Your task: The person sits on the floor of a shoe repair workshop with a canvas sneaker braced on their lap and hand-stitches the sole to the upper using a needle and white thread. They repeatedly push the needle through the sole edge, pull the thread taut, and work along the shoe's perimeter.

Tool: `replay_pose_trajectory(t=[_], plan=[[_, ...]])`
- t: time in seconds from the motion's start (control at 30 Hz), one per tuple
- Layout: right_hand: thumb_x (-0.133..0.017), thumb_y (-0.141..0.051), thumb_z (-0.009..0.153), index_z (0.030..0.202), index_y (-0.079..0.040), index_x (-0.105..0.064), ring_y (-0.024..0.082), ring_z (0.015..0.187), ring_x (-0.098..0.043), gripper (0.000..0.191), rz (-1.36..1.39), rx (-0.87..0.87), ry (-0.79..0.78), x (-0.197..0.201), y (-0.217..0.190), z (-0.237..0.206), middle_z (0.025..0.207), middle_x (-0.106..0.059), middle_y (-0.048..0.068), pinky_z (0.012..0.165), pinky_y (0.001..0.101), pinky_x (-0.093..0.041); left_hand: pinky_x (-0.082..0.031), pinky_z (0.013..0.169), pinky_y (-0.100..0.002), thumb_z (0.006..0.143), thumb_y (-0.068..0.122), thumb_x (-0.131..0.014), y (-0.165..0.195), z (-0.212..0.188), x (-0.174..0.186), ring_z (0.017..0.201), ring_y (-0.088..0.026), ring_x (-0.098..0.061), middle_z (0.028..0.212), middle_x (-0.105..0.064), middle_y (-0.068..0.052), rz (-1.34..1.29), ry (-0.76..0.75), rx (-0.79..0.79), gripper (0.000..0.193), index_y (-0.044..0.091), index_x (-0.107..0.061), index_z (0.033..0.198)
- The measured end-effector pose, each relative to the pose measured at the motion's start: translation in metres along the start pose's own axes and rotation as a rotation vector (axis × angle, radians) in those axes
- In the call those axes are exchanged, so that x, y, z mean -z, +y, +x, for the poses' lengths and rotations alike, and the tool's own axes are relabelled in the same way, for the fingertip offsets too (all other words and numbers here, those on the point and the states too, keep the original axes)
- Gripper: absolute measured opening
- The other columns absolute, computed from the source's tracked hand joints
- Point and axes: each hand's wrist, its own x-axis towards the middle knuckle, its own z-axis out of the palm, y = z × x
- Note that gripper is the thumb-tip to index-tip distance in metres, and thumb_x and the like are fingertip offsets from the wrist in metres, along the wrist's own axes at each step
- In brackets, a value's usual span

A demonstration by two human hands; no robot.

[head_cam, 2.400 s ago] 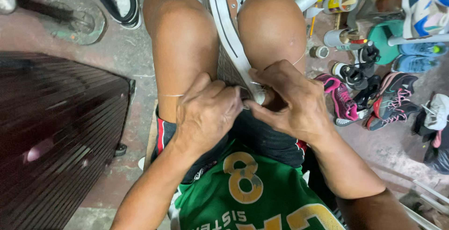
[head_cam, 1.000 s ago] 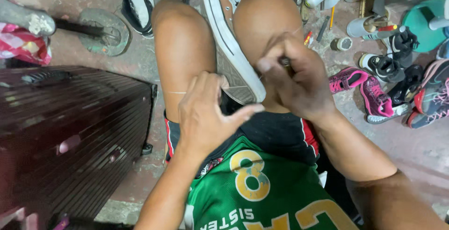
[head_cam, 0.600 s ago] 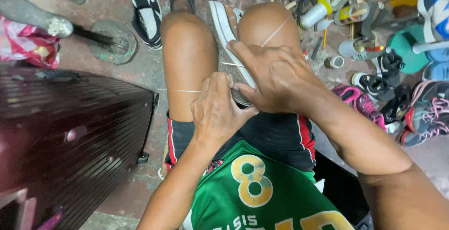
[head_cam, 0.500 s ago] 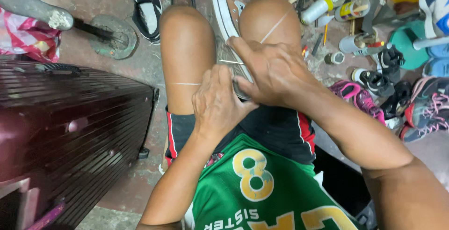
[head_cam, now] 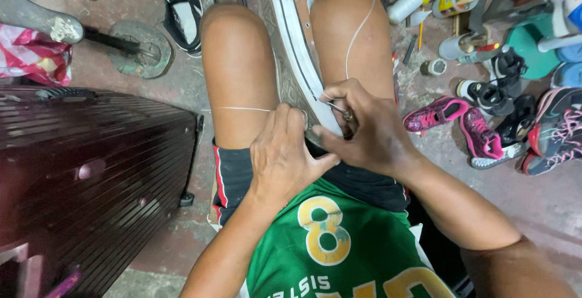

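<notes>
Far left: dark maroon ribbed suitcase (head_cam: 85, 177) fills the lower-left, lying flat on the concrete floor (head_cam: 182, 92). Above it, a red-and-white plastic bag (head_cam: 33, 55) and a round metal base plate (head_cam: 140, 48) with a dark rod running off to the left. A black-and-white sneaker (head_cam: 179, 4) lies near the top edge, just beyond the left knee.

Centre: person seated, bare knees up, green jersey with a yellow numeral at bottom. A canvas sneaker (head_cam: 291, 49) with a white rubber sole edge is wedged between the two thighs, sole turned toward the left leg, toe pointing away from the body. Left hand (head_cam: 285, 155) presses against the heel end of the sneaker, fingers curled onto the sole, gripping it. A thin white thread (head_cam: 242, 109) runs taut across the left thigh to that hand; a second length loops up over the right knee.

Right hand (head_cam: 370, 131) is closed around a small metal tool (head_cam: 341, 111), its tip set at the white sole edge; thumb and forefinger pinch it tight.

Right: pink sneakers (head_cam: 461, 125) on the floor just beside the right forearm, black and grey shoes farther out. Glue cans and tubes (head_cam: 448, 7) cluster near the top right, next to a teal object (head_cam: 533, 46).
</notes>
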Motion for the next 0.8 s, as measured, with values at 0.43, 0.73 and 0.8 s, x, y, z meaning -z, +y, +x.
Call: replay_pose_trajectory(t=[0.43, 0.73, 0.8], plan=[[-0.052, -0.012, 0.120, 0.121, -0.002, -0.064, 0.010, 0.066, -0.050, 0.015, 0.098, -0.185, 0.385, 0.126, 0.091, -0.032, 0.091, -0.066, 0.005, 0.059, 0.0246, -0.038, -0.046, 0.060, -0.045, 0.068, 0.039, -0.096, -0.001, 0.002, -0.030, 0.067, -0.032, -0.054, 0.078, -0.048, -0.010, -0.044, -0.044, 0.009, 0.062, 0.007, -0.047, 0.086], [-0.071, -0.004, 0.089, 0.118, -0.013, -0.075, 0.012, 0.063, -0.066, 0.031, 0.139, 0.160, -0.090, 0.057, 0.052, -0.035, 0.088, -0.073, 0.006, 0.058, 0.0292, -0.053, -0.045, 0.060, -0.041, 0.067, 0.039, -0.096, 0.004, -0.002, -0.041, 0.066, -0.028, -0.052, 0.074, -0.045, -0.007, -0.068, -0.068, 0.090, 0.063, 0.008, -0.045, 0.086], [-0.070, -0.002, 0.088, 0.120, -0.012, -0.074, 0.014, 0.066, -0.067, 0.034, 0.152, 0.216, -0.075, 0.052, 0.056, -0.034, 0.091, -0.074, 0.006, 0.061, 0.0302, -0.054, -0.045, 0.060, -0.040, 0.068, 0.039, -0.096, 0.004, -0.003, -0.041, 0.066, -0.028, -0.052, 0.075, -0.045, -0.007, -0.065, -0.069, 0.087, 0.062, 0.008, -0.045, 0.086]])
